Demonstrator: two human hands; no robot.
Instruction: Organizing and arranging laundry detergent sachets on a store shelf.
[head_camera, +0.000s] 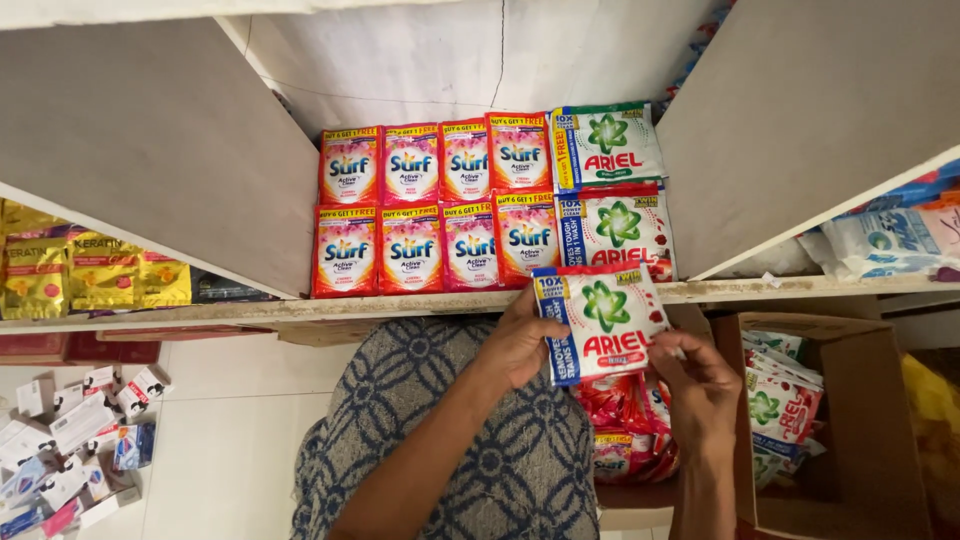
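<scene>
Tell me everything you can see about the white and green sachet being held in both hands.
The sachet is a flat, glossy plastic packet, mostly white with a green swirl emblem, red lettering, a blue band down its left edge and a red patch at the right. It looks sealed and full. It is held face up, slightly tilted, just in front of the shelf edge. The left hand grips its left side; the right hand pinches its lower right corner.

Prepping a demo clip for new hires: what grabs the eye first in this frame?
The white-and-green sachet held up in both hands, left hand and right hand, in front of the shelf edge. Behind it, two tidy rows of red sachets fill the shelf, with more white-and-green packs at their right. A cardboard box of further sachets sits at lower right.
</scene>
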